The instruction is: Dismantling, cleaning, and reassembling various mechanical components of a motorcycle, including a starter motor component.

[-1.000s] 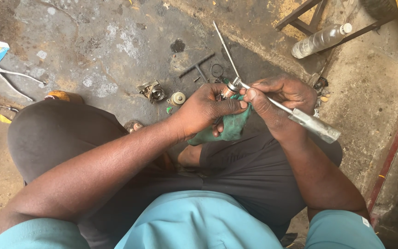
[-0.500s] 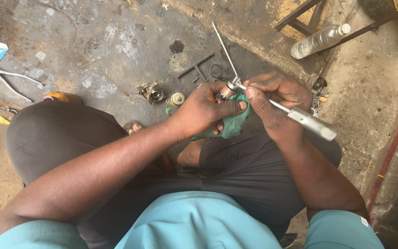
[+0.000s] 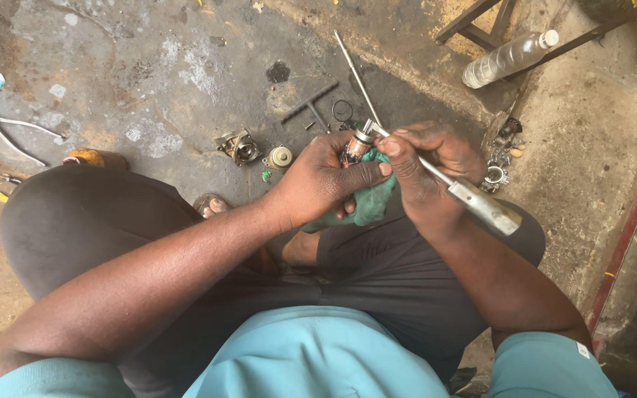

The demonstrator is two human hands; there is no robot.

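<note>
My left hand (image 3: 326, 180) grips a small round metal part (image 3: 355, 145) wrapped in a green rag (image 3: 366, 206), held above my lap. My right hand (image 3: 433, 169) is closed on a long thin metal tool with a silvery handle (image 3: 484, 206). The tool's shaft (image 3: 355, 74) runs up past the part toward the upper left. Both hands touch each other around the part. I sit on the ground in dark trousers.
On the concrete floor ahead lie a small metal housing (image 3: 237, 145), a round brass-coloured piece (image 3: 280, 156), a T-shaped wrench (image 3: 311, 105) and a ring (image 3: 343, 110). Pliers (image 3: 1, 129) lie at far left. A plastic bottle (image 3: 509, 57) lies upper right, with small metal parts (image 3: 499, 151) below it.
Both hands have shifted slightly up and left with the part and the tool. The grip looks the same.
</note>
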